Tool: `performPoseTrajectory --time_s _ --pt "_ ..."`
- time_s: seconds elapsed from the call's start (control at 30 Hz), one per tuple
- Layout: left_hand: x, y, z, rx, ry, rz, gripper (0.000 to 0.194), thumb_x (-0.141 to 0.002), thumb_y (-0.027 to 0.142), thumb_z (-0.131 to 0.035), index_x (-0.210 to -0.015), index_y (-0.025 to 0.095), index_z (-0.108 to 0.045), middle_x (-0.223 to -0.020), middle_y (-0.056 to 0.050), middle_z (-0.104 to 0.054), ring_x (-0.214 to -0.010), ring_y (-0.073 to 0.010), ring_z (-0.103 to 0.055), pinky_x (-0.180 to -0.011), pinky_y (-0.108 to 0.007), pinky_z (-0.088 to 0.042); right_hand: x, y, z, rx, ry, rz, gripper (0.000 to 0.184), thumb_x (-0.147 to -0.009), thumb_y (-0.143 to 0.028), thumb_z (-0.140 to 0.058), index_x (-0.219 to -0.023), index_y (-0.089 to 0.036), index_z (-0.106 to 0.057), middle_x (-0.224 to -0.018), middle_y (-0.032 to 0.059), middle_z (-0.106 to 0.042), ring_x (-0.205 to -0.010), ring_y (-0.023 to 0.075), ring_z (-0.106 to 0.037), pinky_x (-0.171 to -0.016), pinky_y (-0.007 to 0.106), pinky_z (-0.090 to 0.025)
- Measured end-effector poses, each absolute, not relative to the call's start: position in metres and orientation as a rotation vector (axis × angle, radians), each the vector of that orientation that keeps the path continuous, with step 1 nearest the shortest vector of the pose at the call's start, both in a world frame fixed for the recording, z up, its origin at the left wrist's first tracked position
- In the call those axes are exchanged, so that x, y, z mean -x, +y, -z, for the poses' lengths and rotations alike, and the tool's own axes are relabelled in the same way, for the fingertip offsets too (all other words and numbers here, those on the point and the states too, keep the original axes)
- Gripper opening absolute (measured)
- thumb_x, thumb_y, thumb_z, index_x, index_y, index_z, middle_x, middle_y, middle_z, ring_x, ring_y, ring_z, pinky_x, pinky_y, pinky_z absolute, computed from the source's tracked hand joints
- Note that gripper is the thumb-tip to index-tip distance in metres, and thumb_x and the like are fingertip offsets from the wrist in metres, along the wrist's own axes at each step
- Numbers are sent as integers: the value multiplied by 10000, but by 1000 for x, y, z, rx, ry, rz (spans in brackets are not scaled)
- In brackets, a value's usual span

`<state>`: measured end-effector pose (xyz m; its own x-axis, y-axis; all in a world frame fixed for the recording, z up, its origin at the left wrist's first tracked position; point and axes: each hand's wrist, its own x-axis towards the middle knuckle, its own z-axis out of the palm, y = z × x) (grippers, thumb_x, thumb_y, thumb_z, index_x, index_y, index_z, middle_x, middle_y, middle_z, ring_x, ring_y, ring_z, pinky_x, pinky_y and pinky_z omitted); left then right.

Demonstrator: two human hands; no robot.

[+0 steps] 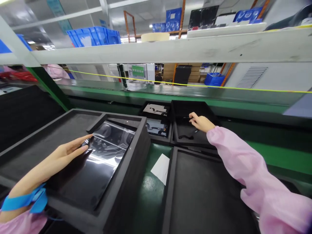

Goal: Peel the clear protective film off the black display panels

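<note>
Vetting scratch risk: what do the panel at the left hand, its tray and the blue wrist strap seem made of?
Panel: glossy black, likely glass or film-covered plastic; bright, mirror-like reflections.
Tray: matte dark grey, probably foam; thick walls, hardly any shine.
Strap: blue, fairly smooth; fabric or soft plastic, can't tell which; it bends and folds.

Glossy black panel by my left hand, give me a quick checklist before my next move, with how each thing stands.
1. Left hand at the panel edge: ok.
2. Panel lying fully flat in its foam tray: cannot tell; hand and shadow hide its left side.
3. Right hand has the thin dark piece in its fingers: ok.
4. Blue wrist strap on the left wrist: ok.
5. White sheet apart from the panel: ok, between the trays.
</note>
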<state>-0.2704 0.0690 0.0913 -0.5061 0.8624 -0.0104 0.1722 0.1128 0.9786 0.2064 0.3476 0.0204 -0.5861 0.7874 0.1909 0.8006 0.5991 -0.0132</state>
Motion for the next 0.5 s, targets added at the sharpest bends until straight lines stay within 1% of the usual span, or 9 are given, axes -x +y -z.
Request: performPoseTrajectory --time_s 0.03,0.1,0.13,0.2,0.27,0.33,0.37,0.43,0.5 --pt "271 69 -91 -1058 1817 -1394 555 -558 606 -820 -1012 291 -761 -1005 7 -767 -1293 -389 -488 -1165 -561 -143 -209 347 -24 1291 -2717 74 221 -1016 -256 -522 -1163 -97 -565 -1067 80 -576 -963 156 -585 -913 337 -513" --pt "273 69 -91 -1182 1926 -1273 596 -572 725 -736 -1033 346 -746 -1107 49 -739 -1283 -356 -505 -1174 -523 -198 -212 345 -26 1216 -2862 4 184 -969 -197 -584 -1123 -98 -598 -1253 104 -520 -1170 199 -512 -1050 403 -439" --pt "276 70 -90 -1218 1960 -1246 637 -551 769 -712 -1039 361 -741 -1140 56 -728 -1265 -362 -519 -1170 -531 -222 -214 344 -24 1193 -2926 -27 199 -941 -178 -619 -1124 -100 -609 -1330 108 -472 -1249 220 -456 -1097 433 -394" --pt "282 71 -88 -1250 1983 -1219 695 -512 810 -696 -1065 389 -730 -1182 61 -712 -1224 -388 -540 -1156 -569 -257 -217 343 -18 1196 -3017 -80 268 -905 -158 -663 -1164 -109 -611 -1410 109 -399 -1323 250 -380 -1133 471 -346" --pt "288 71 -83 -1296 1964 -1201 700 -538 820 -671 -1108 414 -708 -1220 69 -695 -1219 -397 -537 -1158 -580 -263 -218 342 -8 1254 -3067 -124 251 -920 -169 -649 -1163 -115 -613 -1402 109 -406 -1301 246 -404 -1110 462 -380" --pt "294 72 -78 -1348 1937 -1183 676 -556 814 -667 -1094 408 -718 -1239 76 -685 -1255 -390 -508 -1191 -538 -219 -218 343 -1 1328 -3090 -154 171 -957 -202 -610 -1099 -109 -621 -1325 105 -470 -1213 217 -479 -1055 423 -440" --pt "296 72 -75 -1355 1941 -1177 684 -537 821 -673 -1069 395 -732 -1230 74 -690 -1269 -389 -496 -1206 -514 -192 -218 343 2 1361 -3094 -167 156 -974 -223 -591 -1069 -103 -619 -1263 101 -508 -1151 198 -516 -1019 399 -467" --pt "300 73 -70 -1333 1967 -1169 694 -513 834 -673 -1031 378 -749 -1194 70 -707 -1267 -386 -498 -1219 -485 -169 -216 343 3 1419 -3085 -181 182 -999 -264 -561 -1048 -95 -606 -1127 86 -559 -1033 167 -560 -952 361 -500" --pt "305 74 -67 -1340 1999 -1168 690 -548 849 -633 -1050 388 -739 -1180 74 -712 -1250 -376 -520 -1213 -498 -186 -216 344 1 1487 -3052 -182 214 -1016 -298 -537 -1055 -96 -596 -1043 73 -571 -961 151 -572 -911 338 -511"
